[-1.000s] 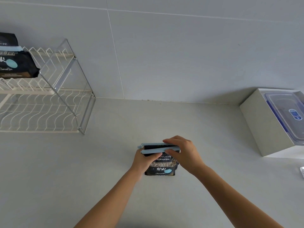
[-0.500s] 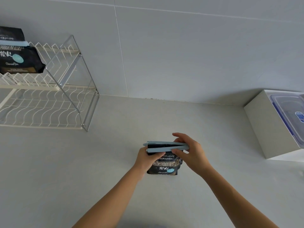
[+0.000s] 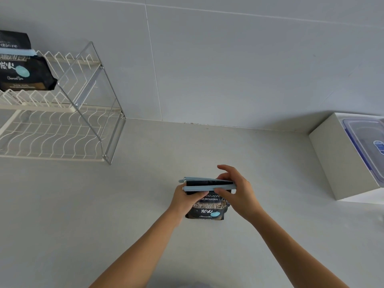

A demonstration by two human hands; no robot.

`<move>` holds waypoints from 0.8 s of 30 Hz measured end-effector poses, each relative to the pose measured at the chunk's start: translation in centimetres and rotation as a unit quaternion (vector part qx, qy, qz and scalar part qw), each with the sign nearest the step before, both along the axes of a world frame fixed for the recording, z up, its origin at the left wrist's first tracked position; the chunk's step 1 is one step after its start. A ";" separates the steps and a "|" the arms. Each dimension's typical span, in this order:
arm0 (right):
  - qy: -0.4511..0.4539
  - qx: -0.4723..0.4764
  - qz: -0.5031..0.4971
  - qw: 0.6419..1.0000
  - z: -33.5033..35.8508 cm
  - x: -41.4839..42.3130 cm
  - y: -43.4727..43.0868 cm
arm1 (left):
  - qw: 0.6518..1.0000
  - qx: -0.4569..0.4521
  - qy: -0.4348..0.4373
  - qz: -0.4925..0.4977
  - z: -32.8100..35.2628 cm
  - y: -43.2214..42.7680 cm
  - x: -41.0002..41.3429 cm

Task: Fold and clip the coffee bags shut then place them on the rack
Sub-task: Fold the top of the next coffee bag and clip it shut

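A black coffee bag (image 3: 207, 208) with white lettering stands on the pale counter, near the middle. A long light-blue clip (image 3: 207, 187) straddles its folded top, its two arms still a little apart at the left end. My left hand (image 3: 185, 199) grips the bag and the clip's left end. My right hand (image 3: 236, 192) pinches the clip's right end, forefinger raised. A second black coffee bag (image 3: 22, 69) with a blue clip across it lies on the upper tier of the white wire rack (image 3: 62, 129) at the far left.
A white box (image 3: 340, 159) holding a clear plastic container with a blue rim (image 3: 369, 140) stands at the right edge. A tiled wall closes the back of the counter. The rack's lower tier holds nothing.
The view has shifted slightly, so the rack sits further right in frame. My right fingers have moved along the clip to its right end. The bag stays in place.
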State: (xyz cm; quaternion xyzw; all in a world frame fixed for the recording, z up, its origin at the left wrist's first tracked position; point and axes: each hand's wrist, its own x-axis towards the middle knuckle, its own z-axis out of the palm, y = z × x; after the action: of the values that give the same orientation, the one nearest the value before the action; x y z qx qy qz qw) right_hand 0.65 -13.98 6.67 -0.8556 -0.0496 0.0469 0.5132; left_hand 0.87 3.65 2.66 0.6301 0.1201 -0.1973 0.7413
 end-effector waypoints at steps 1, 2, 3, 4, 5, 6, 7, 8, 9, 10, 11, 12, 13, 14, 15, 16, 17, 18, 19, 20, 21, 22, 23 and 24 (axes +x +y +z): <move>0.001 0.001 0.001 1.000 0.0 0.0 0.2 | 1.000 0.000 0.000 -0.001 0.0 0.0 0.0; 0.003 0.000 0.001 1.000 0.0 0.0 0.3 | 1.000 -0.001 0.001 -0.002 0.0 0.0 0.0; 0.005 -0.001 0.001 1.000 -0.1 0.1 0.4 | 1.000 -0.002 0.002 -0.003 0.1 0.0 -0.1; 0.007 -0.001 0.002 1.000 -0.1 0.1 0.3 | 1.000 -0.001 0.002 -0.003 0.1 0.0 -0.1; 0.009 0.000 0.004 1.000 -0.1 0.2 0.3 | 1.000 0.000 0.000 -0.004 0.0 0.1 -0.1; 0.010 0.001 0.004 1.000 -0.2 0.2 0.3 | 1.000 0.000 -0.002 -0.005 0.0 0.1 -0.1; 0.011 0.004 0.002 1.000 -0.3 0.1 0.3 | 1.000 -0.001 -0.004 -0.005 0.0 0.1 -0.1; 0.013 0.012 -0.003 1.000 -0.4 0.0 0.3 | 1.000 -0.002 -0.004 -0.004 0.0 0.1 -0.1; 0.014 0.022 -0.011 1.000 -0.5 -0.1 0.4 | 1.000 -0.001 -0.004 -0.003 -0.1 0.0 -0.1; 0.016 0.032 -0.017 0.999 -0.6 -0.2 0.4 | 1.000 -0.001 -0.003 -0.002 -0.1 0.0 -0.1; 0.016 0.040 -0.021 0.999 -0.6 -0.2 0.5 | 1.000 -0.003 -0.003 -0.001 -0.1 0.0 -0.1; 0.015 0.043 -0.023 0.999 -0.6 -0.1 0.6 | 1.000 -0.005 -0.004 0.000 -0.1 0.1 -0.1; 0.012 0.041 -0.022 0.999 -0.5 0.0 0.6 | 1.000 -0.006 -0.006 -0.001 -0.1 0.1 0.0; 0.010 0.037 -0.021 0.999 -0.4 0.1 0.7 | 1.000 -0.005 -0.008 -0.001 -0.1 0.1 0.0; 0.009 0.030 -0.017 0.999 -0.4 0.1 0.8 | 1.000 -0.003 -0.011 -0.001 -0.2 0.1 0.0; 0.010 0.016 -0.012 1.000 -0.2 0.1 0.8 | 1.000 0.000 -0.015 -0.001 -0.2 0.1 0.0; 0.009 -0.007 -0.004 1.000 0.0 0.3 0.8 | 1.000 0.008 -0.020 -0.001 -0.3 0.1 0.1; 0.005 -0.048 0.010 0.999 0.3 0.5 0.8 | 0.999 0.023 -0.027 -0.001 -0.4 0.1 0.1; -0.003 -0.105 0.034 0.994 0.6 0.9 0.9 | 0.999 0.042 -0.033 -0.002 -0.6 0.0 0.1; -0.013 -0.172 0.069 0.983 0.9 1.3 1.1 | 0.997 0.062 -0.039 -0.004 -0.7 0.0 0.2; -0.026 -0.238 0.108 0.965 1.2 1.8 1.5 | 0.996 0.078 -0.043 -0.006 -0.8 -0.1 0.2; -0.040 -0.292 0.145 0.944 1.5 2.2 2.0 | 0.995 0.090 -0.047 -0.008 -0.9 -0.1 0.2; -0.048 -0.326 0.176 0.927 1.7 2.6 2.6 | 0.994 0.097 -0.048 -0.007 -1.1 -0.1 0.2; -0.052 -0.341 0.200 0.917 1.9 2.9 3.2 | 0.994 0.098 -0.048 -0.003 -1.2 -0.1 0.2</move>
State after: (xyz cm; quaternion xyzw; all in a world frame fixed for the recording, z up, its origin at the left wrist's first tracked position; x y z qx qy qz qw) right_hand 3.56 -10.79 8.62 -0.9521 -0.2270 0.1183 0.1673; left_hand 1.07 3.57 1.50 0.7090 0.1010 -0.1567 0.6801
